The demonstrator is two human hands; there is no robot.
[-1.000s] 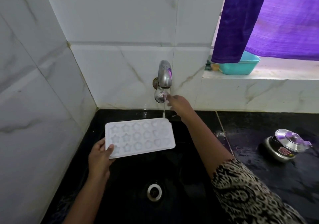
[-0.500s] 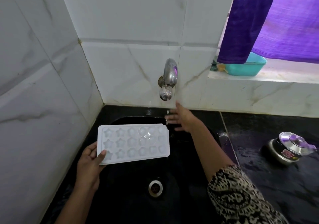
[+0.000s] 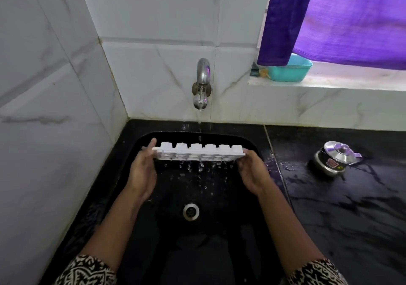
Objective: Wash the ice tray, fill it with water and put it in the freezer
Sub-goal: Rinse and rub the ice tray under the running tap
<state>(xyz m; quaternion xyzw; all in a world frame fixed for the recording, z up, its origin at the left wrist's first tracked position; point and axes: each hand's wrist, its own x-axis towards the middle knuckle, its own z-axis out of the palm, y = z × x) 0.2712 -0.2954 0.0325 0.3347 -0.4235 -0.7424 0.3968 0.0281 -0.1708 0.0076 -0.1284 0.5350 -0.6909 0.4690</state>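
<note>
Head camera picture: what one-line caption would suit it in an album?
Both hands, left hand and right hand, tip the white ice tray upside down, shedding water into the black sink.

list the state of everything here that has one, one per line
ice tray: flipped over, cups up, water dripping from it into the sink
tap: running a thin stream
sink: wet, drain open
left hand: gripping the tray's left end
right hand: gripping the tray's right end
steel pot: lid on, standing on the wet counter
teal tub: on the sill, partly behind the curtain
curtain: hanging down over the window
</note>
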